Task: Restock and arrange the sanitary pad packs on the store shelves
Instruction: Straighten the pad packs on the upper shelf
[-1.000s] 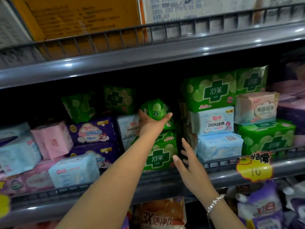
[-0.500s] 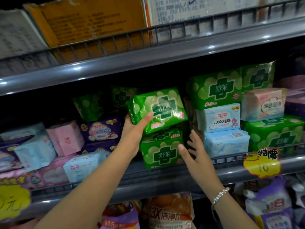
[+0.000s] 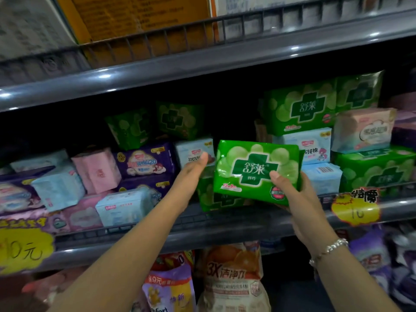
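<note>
Green pack (image 3: pixel 254 172) gripped by right hand (image 3: pixel 299 199) fingers; left hand (image 3: pixel 191 174) released beside it

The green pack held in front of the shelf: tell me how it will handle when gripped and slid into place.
The green pack probably gives softly, its wrapper creasing under the right hand. Its glossy film may slip. It looks light, since one hand carries it.
</note>
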Action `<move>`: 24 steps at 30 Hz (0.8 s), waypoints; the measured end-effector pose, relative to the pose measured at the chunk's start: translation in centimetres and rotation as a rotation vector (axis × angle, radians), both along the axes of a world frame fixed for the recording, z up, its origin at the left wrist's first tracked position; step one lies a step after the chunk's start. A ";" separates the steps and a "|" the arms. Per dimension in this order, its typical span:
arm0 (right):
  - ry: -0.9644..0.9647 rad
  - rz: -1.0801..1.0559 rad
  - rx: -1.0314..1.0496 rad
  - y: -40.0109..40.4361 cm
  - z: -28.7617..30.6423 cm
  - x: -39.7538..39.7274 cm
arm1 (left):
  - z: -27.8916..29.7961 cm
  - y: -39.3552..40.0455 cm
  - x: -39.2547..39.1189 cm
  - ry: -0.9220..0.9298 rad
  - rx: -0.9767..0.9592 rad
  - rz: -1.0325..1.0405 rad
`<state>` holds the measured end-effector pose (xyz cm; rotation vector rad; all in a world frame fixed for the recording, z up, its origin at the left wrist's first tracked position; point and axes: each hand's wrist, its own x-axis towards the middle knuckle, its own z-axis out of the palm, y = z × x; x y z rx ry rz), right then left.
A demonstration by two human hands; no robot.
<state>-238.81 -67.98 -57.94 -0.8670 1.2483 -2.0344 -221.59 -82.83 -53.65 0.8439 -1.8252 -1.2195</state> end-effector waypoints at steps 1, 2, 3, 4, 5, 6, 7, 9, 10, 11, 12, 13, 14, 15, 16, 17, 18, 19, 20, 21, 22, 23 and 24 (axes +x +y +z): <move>0.016 -0.068 0.004 0.0 -0.2 -0.1 | -0.2 -0.7 0.1 -0.053 -0.075 0.033; 0.032 -0.125 0.008 0.0 -0.3 -0.1 | -0.5 -1.6 0.2 -0.107 -0.134 0.045; 0.043 -0.166 0.012 -0.1 -0.4 -0.1 | -0.9 -2.4 0.3 -0.165 -0.137 0.033; 0.049 -0.193 0.019 -0.2 -0.5 -0.2 | -1.3 -2.9 0.3 -0.207 -0.100 0.003; 0.057 -0.215 0.021 -0.3 -0.7 -0.3 | -1.9 -3.4 0.2 -0.235 -0.056 -0.023; 0.067 -0.239 0.018 -0.4 -0.8 -0.4 | -2.3 -3.6 0.1 -0.251 -0.023 -0.043; 0.075 -0.265 0.008 -0.6 -0.9 -0.3 | -2.6 -3.7 -0.1 -0.266 -0.008 -0.051; 0.098 -0.319 0.006 -0.8 -1.1 -0.3 | -3.1 -4.1 -0.5 -0.243 0.003 -0.065; 0.108 -0.343 0.004 -0.7 -1.0 -0.2 | -3.1 -4.2 -0.8 -0.220 0.007 -0.060; 0.113 -0.361 -0.002 -0.8 -1.1 -0.2 | -3.2 -4.3 -1.0 -0.192 0.010 -0.047; 0.116 -0.371 -0.009 -0.7 -1.1 -0.2 | -3.3 -4.4 -1.1 -0.176 0.004 -0.030; 0.118 -0.382 -0.009 -0.8 -1.1 -0.1 | -3.4 -4.5 -1.3 -0.158 -0.003 -0.011; 0.120 -0.394 -0.005 -0.8 -1.1 -0.1 | -3.4 -4.5 -1.3 -0.133 -0.006 0.016; 0.126 -0.408 0.001 -0.8 -1.1 -0.1 | -3.4 -4.4 -1.4 -0.097 0.002 0.052; 0.135 -0.420 0.010 -0.8 -1.2 -0.1 | -3.3 -4.3 -1.3 -0.050 0.020 0.085; 0.140 -0.429 0.018 -0.8 -1.2 0.0 | -3.0 -4.2 -1.1 0.002 0.033 0.118; 0.141 -0.431 0.021 -0.7 -1.1 -0.1 | -2.5 -3.8 -0.7 0.049 0.035 0.155; 0.137 -0.425 0.020 -0.7 -1.1 -0.1 | -1.8 -3.5 -0.1 0.086 0.019 0.190; 0.131 -0.410 0.019 -0.5 -1.1 0.0 | -1.0 -3.1 0.8 0.114 -0.006 0.220; 0.125 -0.390 0.016 -0.3 -1.0 0.1 | -0.2 -2.5 1.8 0.138 -0.030 0.242; 0.122 -0.366 0.009 0.0 -0.7 0.3 | 0.7 -1.7 3.0 0.150 -0.055 0.258; 0.116 -0.337 -0.003 0.3 -0.5 0.7 | 1.3 -0.8 4.2 0.153 -0.084 0.265; 0.104 -0.302 -0.020 0.8 -0.3 1.1 | 1.8 0.2 5.5 0.152 -0.107 0.274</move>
